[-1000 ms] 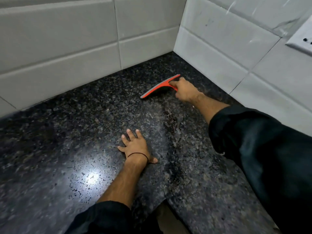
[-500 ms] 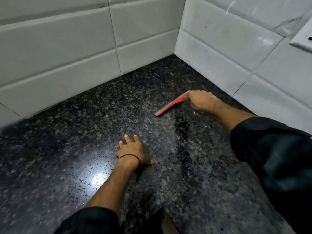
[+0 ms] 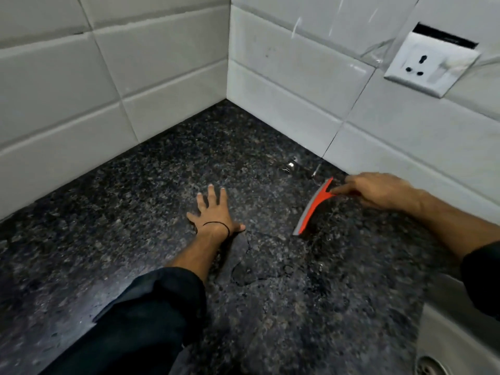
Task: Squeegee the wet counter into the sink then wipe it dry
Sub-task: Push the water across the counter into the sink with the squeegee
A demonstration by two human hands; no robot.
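My right hand [image 3: 378, 192] grips the handle of an orange squeegee [image 3: 313, 208], whose grey blade edge rests on the dark speckled granite counter [image 3: 135, 212] close to the right tiled wall. Wet streaks and a puddle outline show on the counter below and left of the blade. My left hand [image 3: 213, 212] lies flat on the counter, fingers spread, a thin black band at the wrist. The steel sink [image 3: 443, 334] shows at the bottom right corner, with its drain [image 3: 430, 368] at the frame edge.
White tiled walls [image 3: 81, 104] meet in a corner behind the counter. A white wall socket [image 3: 430, 63] sits on the right wall above the squeegee. Both forearms wear dark sleeves.
My right hand has drawn the squeegee from near the corner toward the right along the wall, closer to the sink. The view has shifted so the sink now shows. My left hand stays flat.
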